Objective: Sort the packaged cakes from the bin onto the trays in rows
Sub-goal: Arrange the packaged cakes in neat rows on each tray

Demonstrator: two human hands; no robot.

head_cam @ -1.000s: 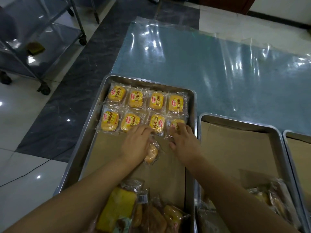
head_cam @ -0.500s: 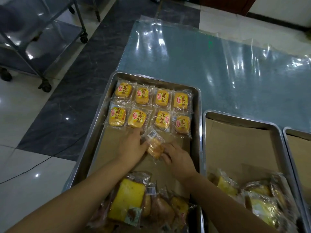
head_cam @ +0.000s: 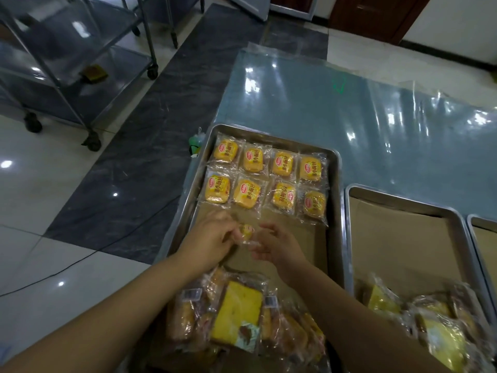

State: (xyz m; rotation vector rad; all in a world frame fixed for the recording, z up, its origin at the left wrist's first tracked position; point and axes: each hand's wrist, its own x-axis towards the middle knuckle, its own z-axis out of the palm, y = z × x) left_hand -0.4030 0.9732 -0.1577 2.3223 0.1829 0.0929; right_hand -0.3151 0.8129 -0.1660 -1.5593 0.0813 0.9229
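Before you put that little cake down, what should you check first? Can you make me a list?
1. Cake held: ok, the left hand pinches the small cake.
2. Right hand grip: cannot tell, its fingers are at the wrapper.
3. Rows so far full: ok, two rows of four lie on the left tray.
4. Room for a third row: ok, bare brown paper shows below the second row.
5. Label facing up: cannot tell, the cake is blurred and half hidden.
6. More to sort: ok, a pile of packaged cakes lies at the tray's near end.
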